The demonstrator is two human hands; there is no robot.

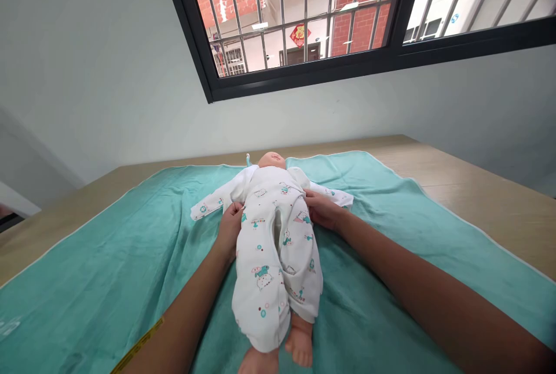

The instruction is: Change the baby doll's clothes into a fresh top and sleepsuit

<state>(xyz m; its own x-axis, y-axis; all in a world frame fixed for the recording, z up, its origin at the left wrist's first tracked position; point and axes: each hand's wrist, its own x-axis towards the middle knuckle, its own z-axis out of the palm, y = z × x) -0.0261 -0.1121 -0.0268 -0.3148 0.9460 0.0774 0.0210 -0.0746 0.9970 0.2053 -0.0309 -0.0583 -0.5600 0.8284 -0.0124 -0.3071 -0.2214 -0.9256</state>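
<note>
A baby doll (274,229) in a white printed romper lies on its back on a teal towel (108,258), head toward the window and bare feet toward me. My left hand (229,226) holds the doll's waist on its left side, fingers curled against the romper. My right hand (320,210) holds the opposite side of the waist, fingers pressed into the cloth. The empty romper sleeves lie spread out to both sides.
The towel covers a wooden table (478,189) set against a pale wall. A barred window (330,21) is above the far edge. A yellow tape measure (138,346) shows near my left forearm.
</note>
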